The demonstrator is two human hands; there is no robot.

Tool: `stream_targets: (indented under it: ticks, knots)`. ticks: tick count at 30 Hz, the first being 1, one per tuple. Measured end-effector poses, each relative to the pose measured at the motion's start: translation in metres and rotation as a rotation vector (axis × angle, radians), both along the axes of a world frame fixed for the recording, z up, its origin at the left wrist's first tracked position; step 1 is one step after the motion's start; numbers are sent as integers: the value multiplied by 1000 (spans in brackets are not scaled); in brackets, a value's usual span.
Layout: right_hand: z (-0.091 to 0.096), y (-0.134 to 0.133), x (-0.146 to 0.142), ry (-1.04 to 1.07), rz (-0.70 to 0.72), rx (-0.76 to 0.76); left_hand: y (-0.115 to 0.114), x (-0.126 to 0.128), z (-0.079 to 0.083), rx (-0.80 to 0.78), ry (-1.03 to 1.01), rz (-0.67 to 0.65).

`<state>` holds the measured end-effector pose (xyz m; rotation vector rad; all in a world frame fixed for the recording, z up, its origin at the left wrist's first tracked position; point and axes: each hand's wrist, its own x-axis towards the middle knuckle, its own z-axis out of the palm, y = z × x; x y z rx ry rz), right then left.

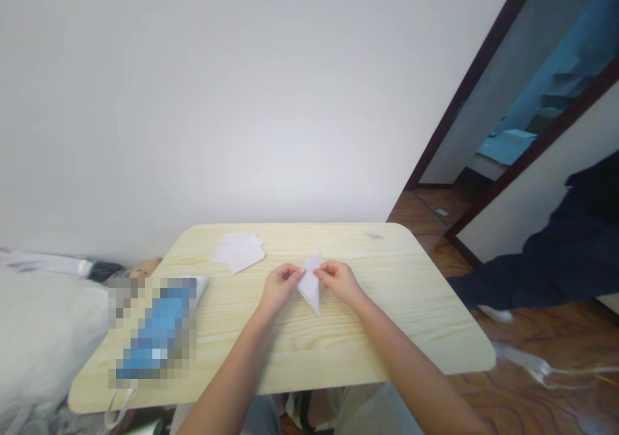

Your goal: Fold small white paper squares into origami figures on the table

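Note:
A folded piece of white paper (309, 288) is held just above the middle of the table, its pointed end towards me. My left hand (282, 284) pinches its left side between thumb and fingers. On the other side, the thumb and fingers of my right hand (339, 280) are closed on its upper right edge. Several overlapping sheets of white paper (239, 251) lie to the far left of my hands. A small whitish object (374, 234), too small to make out, rests near the far right edge.
The pale wood table (416, 332) stands against a white wall. A blurred blue object (157, 325) with a white strap lies on its left. Beyond the right edge, a person's dark-clothed leg (527, 261) and a white power strip (527, 361) are near the floor. White bedding (43, 338) sits left.

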<state>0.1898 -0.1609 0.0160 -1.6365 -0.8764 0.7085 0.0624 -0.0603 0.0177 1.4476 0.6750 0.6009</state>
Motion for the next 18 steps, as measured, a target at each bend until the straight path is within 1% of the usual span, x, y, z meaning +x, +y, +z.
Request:
stream_targets:
  ticks: [2,4,6,12,15,18]
  knots:
    - [0,-1,0,46,47,-24,-1,0,-1,-24,-19,13]
    - [0,-2,-1,99,122,-76,-1,0,-2,-47,-41,33]
    - [0,-4,-1,112,166,-107,-1,0,-2,-62,-63,44]
    - [-1,-3,-2,-4,103,-77,-4,1,0,-115,-106,97]
    - [-3,-1,-2,3,131,-62,-5,1,0,-139,-113,120]
    - [-6,-1,0,37,149,-59,-5,1,-3,-170,-107,115]
